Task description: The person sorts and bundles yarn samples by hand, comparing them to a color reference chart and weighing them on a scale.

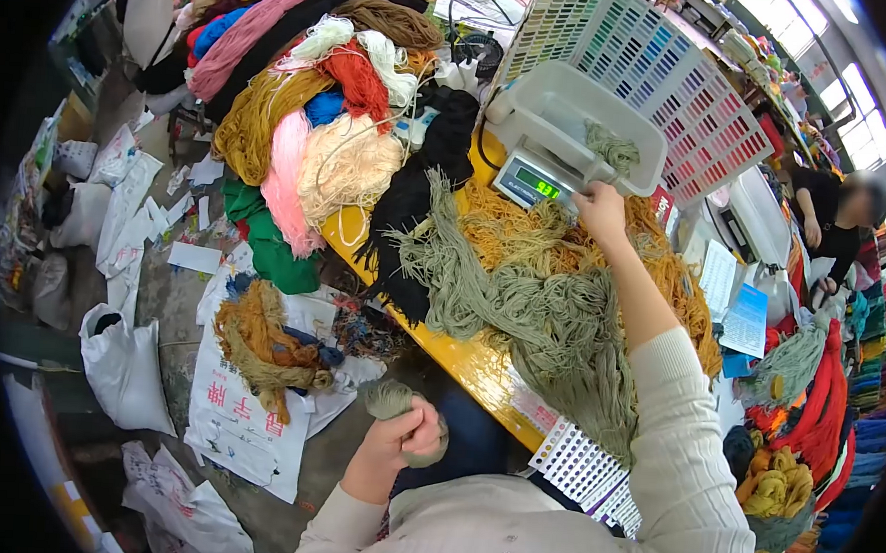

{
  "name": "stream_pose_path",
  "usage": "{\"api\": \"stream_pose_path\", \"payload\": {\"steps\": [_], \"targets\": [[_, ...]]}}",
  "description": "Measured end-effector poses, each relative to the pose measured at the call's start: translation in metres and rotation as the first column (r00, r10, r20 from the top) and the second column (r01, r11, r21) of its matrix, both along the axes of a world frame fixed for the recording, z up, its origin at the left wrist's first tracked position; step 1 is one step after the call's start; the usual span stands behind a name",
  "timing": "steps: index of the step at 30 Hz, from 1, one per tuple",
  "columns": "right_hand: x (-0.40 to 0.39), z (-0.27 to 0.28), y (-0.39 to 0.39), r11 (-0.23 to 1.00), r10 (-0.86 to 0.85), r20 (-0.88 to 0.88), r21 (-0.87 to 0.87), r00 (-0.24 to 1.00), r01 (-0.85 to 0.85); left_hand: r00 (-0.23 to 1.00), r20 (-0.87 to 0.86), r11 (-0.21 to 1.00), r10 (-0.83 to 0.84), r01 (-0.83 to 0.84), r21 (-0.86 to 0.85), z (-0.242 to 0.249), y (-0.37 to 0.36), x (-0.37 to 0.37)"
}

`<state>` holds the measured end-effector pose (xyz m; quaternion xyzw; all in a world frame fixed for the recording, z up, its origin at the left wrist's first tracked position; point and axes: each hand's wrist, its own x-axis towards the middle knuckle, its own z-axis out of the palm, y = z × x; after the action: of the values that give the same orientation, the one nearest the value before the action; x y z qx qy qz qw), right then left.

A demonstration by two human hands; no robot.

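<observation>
My left hand point(410, 435) is wrapped around a skein of grey-green yarn point(388, 401), held low in front of my body. Out over the yellow table point(459, 362), my right hand point(601, 213) has its fingers curled beside the right end of a digital scale point(533, 181). Whatever those fingers hold, if anything, is hidden. Green digits glow on the scale's display. On the scale sits a translucent plastic tub point(543, 96) with a small bundle of grey-green yarn point(612, 147) inside. Below my right forearm spreads a large heap of grey-green yarn point(571, 323), over mustard yarn point(511, 225).
A white plastic basket point(663, 88) stands behind the tub. Piled skeins point(354, 162) in many colours fill the table's left side. Sacks point(123, 365) and a bundle of brown yarn point(264, 337) lie on the floor. Another person point(837, 222) is at the right.
</observation>
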<state>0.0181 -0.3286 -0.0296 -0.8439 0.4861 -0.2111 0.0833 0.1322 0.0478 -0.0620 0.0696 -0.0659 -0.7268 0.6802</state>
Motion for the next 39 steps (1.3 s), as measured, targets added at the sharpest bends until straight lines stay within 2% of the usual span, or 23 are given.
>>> {"api": "stream_pose_path", "payload": {"steps": [1,2,4,6,7,9,10,12,13,16,17,20,21,23,27,30,33,39], "targets": [[0.007,0.012,0.018,0.990,0.064,0.139,0.116,0.988,-0.080,0.999,0.023,0.991,-0.023,0.025,-0.132,0.003,-0.008,0.004],[0.013,0.023,0.039,0.960,0.110,0.275,0.221,0.955,-0.174,0.992,0.119,1.000,0.028,-0.026,-0.018,0.013,-0.012,0.006],[0.014,0.038,0.096,0.958,0.267,0.184,-0.159,0.946,-0.240,0.947,0.313,0.968,0.075,-0.145,0.207,0.037,-0.018,0.007],[0.002,0.060,0.144,0.897,0.403,0.203,-0.282,0.892,-0.341,0.888,0.433,0.913,0.156,-0.297,0.279,0.045,-0.034,-0.001],[-0.006,0.062,0.161,0.919,0.393,0.324,-0.111,0.860,-0.378,0.775,0.617,0.894,0.138,-0.365,0.259,0.039,-0.041,-0.006],[-0.023,0.066,0.189,0.858,0.288,0.545,0.218,0.787,-0.465,0.756,0.641,0.918,0.129,-0.336,0.211,0.045,-0.055,-0.018],[-0.029,0.071,0.202,0.750,0.136,0.632,0.438,0.763,-0.496,0.748,0.653,0.930,0.121,-0.316,0.189,0.048,-0.061,-0.025],[-0.040,0.079,0.220,0.382,-0.211,0.670,0.727,0.712,-0.571,0.787,0.604,0.924,0.125,-0.314,0.217,0.058,-0.068,-0.041],[-0.048,0.077,0.226,0.332,-0.177,0.697,0.707,0.695,-0.625,0.804,0.580,0.921,0.130,-0.315,0.230,0.061,-0.069,-0.048],[-0.060,0.078,0.242,0.252,-0.226,0.660,0.750,0.716,-0.612,0.737,0.666,0.910,0.116,-0.347,0.225,0.063,-0.067,-0.065],[-0.067,0.072,0.242,0.212,-0.185,0.674,0.738,0.715,-0.641,0.739,0.659,0.908,0.136,-0.360,0.216,0.062,-0.065,-0.067],[-0.076,0.071,0.249,0.137,-0.371,0.668,0.726,0.645,-0.674,0.845,0.523,0.980,0.108,-0.179,0.087,0.051,-0.062,-0.062],[-0.079,0.067,0.250,0.094,-0.415,0.676,0.697,0.608,-0.711,0.849,0.517,0.974,0.109,-0.195,0.116,0.054,-0.060,-0.064],[-0.082,0.065,0.254,0.082,-0.464,0.676,0.676,0.572,-0.733,0.857,0.504,0.959,0.109,-0.224,0.173,0.060,-0.056,-0.071],[-0.088,0.064,0.257,0.050,-0.604,0.650,0.608,0.461,-0.792,0.900,0.423,0.965,0.108,-0.197,0.173,0.060,-0.055,-0.075],[-0.089,0.058,0.259,0.105,-0.584,0.669,0.625,0.461,-0.774,0.899,0.426,0.966,0.096,-0.187,0.177,0.065,-0.055,-0.078],[-0.086,0.059,0.262,0.221,-0.474,0.703,0.678,0.530,-0.701,0.897,0.435,0.971,0.083,-0.171,0.168,0.064,-0.056,-0.079],[-0.084,0.060,0.264,0.209,-0.567,0.687,0.654,0.455,-0.727,0.902,0.413,0.974,0.126,-0.191,0.119,0.060,-0.055,-0.080]]}}
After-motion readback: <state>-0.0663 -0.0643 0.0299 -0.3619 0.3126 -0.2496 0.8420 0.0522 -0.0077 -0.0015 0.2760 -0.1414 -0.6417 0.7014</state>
